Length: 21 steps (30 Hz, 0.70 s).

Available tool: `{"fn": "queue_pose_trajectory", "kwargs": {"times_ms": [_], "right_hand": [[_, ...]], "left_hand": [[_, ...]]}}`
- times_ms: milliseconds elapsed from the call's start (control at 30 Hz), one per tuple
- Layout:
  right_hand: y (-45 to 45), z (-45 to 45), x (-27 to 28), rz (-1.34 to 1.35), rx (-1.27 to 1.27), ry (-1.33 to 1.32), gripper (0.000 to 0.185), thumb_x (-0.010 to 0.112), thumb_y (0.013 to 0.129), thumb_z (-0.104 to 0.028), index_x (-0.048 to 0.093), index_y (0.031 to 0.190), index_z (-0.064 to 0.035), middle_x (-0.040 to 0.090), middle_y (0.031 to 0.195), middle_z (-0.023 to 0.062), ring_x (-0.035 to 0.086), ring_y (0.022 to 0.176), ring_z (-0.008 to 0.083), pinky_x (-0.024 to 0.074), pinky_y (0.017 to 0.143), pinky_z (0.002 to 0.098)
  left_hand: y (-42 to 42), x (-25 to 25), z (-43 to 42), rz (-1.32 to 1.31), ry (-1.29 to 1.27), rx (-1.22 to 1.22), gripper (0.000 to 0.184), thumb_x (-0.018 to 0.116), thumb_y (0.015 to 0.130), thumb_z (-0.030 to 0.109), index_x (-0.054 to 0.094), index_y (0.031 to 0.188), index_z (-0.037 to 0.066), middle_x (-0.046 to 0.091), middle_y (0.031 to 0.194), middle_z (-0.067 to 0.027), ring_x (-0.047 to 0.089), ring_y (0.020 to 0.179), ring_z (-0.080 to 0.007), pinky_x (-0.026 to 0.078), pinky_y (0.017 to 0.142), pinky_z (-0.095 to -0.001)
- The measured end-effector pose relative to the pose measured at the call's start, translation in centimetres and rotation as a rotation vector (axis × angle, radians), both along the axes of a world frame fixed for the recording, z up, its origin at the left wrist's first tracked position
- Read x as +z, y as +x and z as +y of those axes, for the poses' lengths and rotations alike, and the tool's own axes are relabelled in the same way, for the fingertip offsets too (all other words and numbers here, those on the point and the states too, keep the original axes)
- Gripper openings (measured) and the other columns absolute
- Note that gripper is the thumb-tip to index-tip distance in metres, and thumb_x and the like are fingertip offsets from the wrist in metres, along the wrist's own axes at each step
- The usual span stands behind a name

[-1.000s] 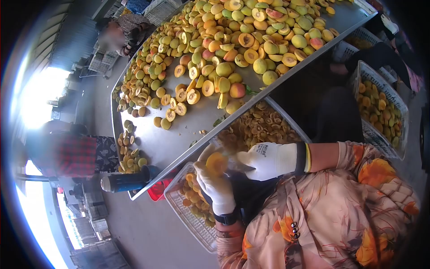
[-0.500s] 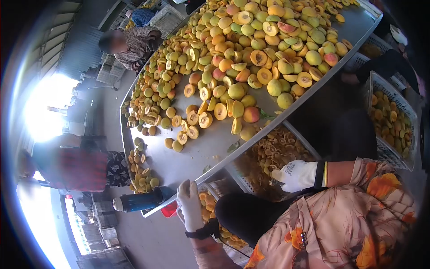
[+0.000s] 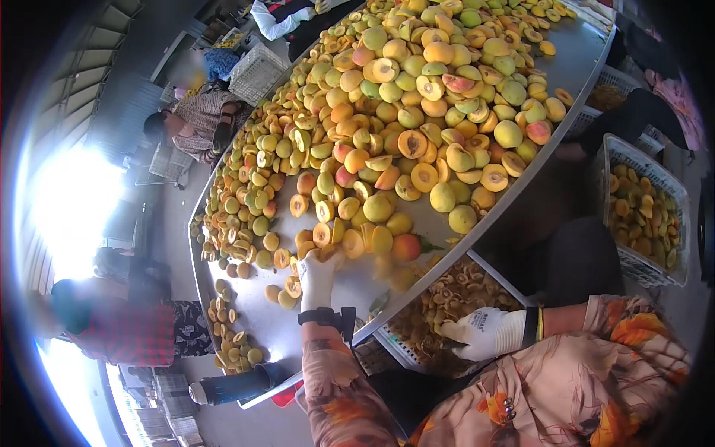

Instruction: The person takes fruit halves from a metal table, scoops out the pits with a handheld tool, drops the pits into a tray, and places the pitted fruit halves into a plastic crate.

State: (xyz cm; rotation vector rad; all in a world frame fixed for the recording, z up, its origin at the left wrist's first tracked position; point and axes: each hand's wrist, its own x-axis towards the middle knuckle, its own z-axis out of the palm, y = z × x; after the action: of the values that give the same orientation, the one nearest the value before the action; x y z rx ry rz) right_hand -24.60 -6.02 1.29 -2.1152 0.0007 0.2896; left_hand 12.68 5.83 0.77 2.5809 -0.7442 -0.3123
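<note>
My left hand (image 3: 319, 281), in a white glove with a dark band at the wrist, reaches over the metal table (image 3: 261, 287). Its fingers curl down onto an apricot half (image 3: 328, 253) at the near edge of the pile; the fingertips are partly hidden. Several cut apricots (image 3: 353, 243) with brown centres lie beside it. My right hand (image 3: 485, 333), also gloved in white, hangs over a crate (image 3: 408, 350) of brown fruit scraps (image 3: 432, 309) below the table edge. Its fingers are bent together, and whatever they hold cannot be made out.
A large heap of halved apricots (image 3: 424, 97) covers much of the table. At the right stands a white crate (image 3: 644, 272) of fruit halves. A dark blue flask (image 3: 231, 387) lies at the table corner. Other people (image 3: 130, 328) are across the table and at the left.
My left hand has moved from beside the table's near edge up and over it to the cut fruit. My right hand stays above the scrap crate. The view has shifted slightly.
</note>
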Motion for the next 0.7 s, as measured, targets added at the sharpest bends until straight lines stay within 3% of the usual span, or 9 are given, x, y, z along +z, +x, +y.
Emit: {"fn": "queue_pose_trajectory", "kwargs": {"times_ms": [167,200,233,300,333,400,500,567,700], "right_hand": [[0.5,-0.1,-1.1,-0.127,-0.175,0.092,0.029,0.065,0.092,-0.025,0.056,0.112,-0.0055,0.07,0.088,0.0216,0.069,0.084,0.043,0.0535,0.073,0.05],[0.8,-0.5,-0.1,-0.189,-0.224,0.138,0.028,0.067,0.091,-0.023,0.056,0.111,-0.0064,0.07,0.087,0.0205,0.07,0.082,0.0413,0.0532,0.072,0.0486],[0.5,-1.1,1.1,-0.203,-0.262,0.225,0.021,0.063,0.091,-0.015,0.052,0.105,-0.0045,0.067,0.078,0.0223,0.068,0.078,0.0433,0.0514,0.07,0.0486],[0.6,-1.3,2.9,-0.188,-0.381,0.238,0.02,0.065,0.093,-0.016,0.054,0.106,-0.0044,0.066,0.08,0.0208,0.069,0.079,0.0399,0.0523,0.071,0.046],[0.8,-1.3,3.6,-0.302,-0.418,0.221,0.022,0.065,0.094,-0.016,0.055,0.109,-0.0047,0.067,0.082,0.0205,0.07,0.081,0.0388,0.0528,0.071,0.0451],[1.3,-0.7,4.8,-0.428,-0.464,0.258,0.024,0.068,0.094,-0.017,0.056,0.111,-0.0048,0.068,0.087,0.0201,0.071,0.084,0.0378,0.0539,0.072,0.0439],[1.0,0.8,7.5,-0.687,-0.488,0.059,0.021,0.068,0.093,-0.014,0.054,0.105,-0.0038,0.068,0.089,0.0195,0.07,0.083,0.0387,0.0534,0.071,0.0454],[1.1,2.2,6.8,-0.729,-0.443,0.065,0.02,0.068,0.093,-0.011,0.054,0.106,-0.0044,0.067,0.089,0.0186,0.069,0.083,0.0387,0.053,0.072,0.0456],[-1.1,3.7,8.0,-0.898,-0.422,-0.027,0.018,0.066,0.093,-0.009,0.053,0.104,-0.0055,0.064,0.089,0.0168,0.066,0.083,0.0388,0.0521,0.072,0.046]], "left_hand": [[-2.4,-2.3,0.5,-0.007,-0.288,0.104,0.053,0.086,0.071,0.027,0.058,0.103,-0.004,0.066,0.1,-0.0182,0.066,0.091,-0.0301,0.054,0.078,-0.0423],[-2.9,-2.3,0.9,-0.049,-0.221,0.091,0.051,0.085,0.074,0.022,0.059,0.11,-0.005,0.067,0.102,-0.0151,0.066,0.09,-0.025,0.054,0.077,-0.0384],[-3.7,-2.3,1.6,0.106,-0.362,0.082,0.05,0.083,0.076,0.021,0.06,0.111,-0.005,0.068,0.103,-0.014,0.066,0.089,-0.0235,0.054,0.077,-0.0374],[-8.2,0.8,2.2,0.417,-0.644,0.07,0.047,0.081,0.078,0.018,0.062,0.114,-0.005,0.069,0.104,-0.0119,0.066,0.087,-0.0206,0.054,0.077,-0.0353],[-10.7,3.3,2.9,0.494,-0.58,0.11,0.039,0.072,0.084,0.016,0.064,0.116,-0.005,0.07,0.103,-0.0099,0.066,0.084,-0.0176,0.055,0.077,-0.0333],[-15.0,4.5,4.2,0.63,-0.818,0.083,0.036,0.069,0.086,0.019,0.065,0.112,-0.005,0.069,0.101,-0.01,0.066,0.084,-0.018,0.054,0.073,-0.0322],[-21.6,5.6,5.4,0.799,-1.051,0.095,0.032,0.064,0.088,0.018,0.064,0.111,-0.004,0.067,0.1,-0.0109,0.067,0.084,-0.0201,0.055,0.074,-0.0325],[-24.7,5.8,6.1,0.834,-1.031,0.049,0.039,0.066,0.089,0.022,0.06,0.119,-0.002,0.065,0.103,-0.01,0.066,0.081,-0.0206,0.059,0.069,-0.0327],[-29.1,5.8,6.9,0.75,-1.118,-0.036,0.052,0.068,0.096,0.042,0.058,0.123,-0.001,0.063,0.097,-0.0063,0.064,0.075,-0.0148,0.056,0.061,-0.0291]]}}
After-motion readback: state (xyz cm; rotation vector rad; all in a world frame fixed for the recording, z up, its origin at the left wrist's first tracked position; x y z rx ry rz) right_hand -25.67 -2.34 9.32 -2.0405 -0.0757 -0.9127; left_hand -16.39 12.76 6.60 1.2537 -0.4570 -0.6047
